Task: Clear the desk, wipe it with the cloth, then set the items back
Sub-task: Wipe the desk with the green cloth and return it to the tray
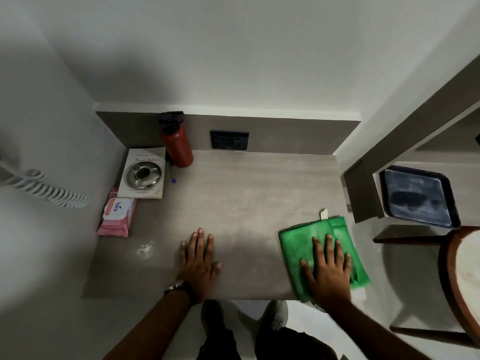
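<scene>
A green cloth lies folded at the desk's front right corner, and my right hand presses flat on it with fingers spread. My left hand rests flat and empty on the grey desk near the front edge. At the back left stand a red bottle with a black cap, a white book with a metal ashtray on top, a blue-tipped pen beside the book, and a pink wipes pack. White powder dots the desk left of my left hand.
A black wall socket sits in the desk's back panel. To the right, a lower shelf holds a dark tray, with a wooden chair in front. A coiled white cord hangs on the left wall.
</scene>
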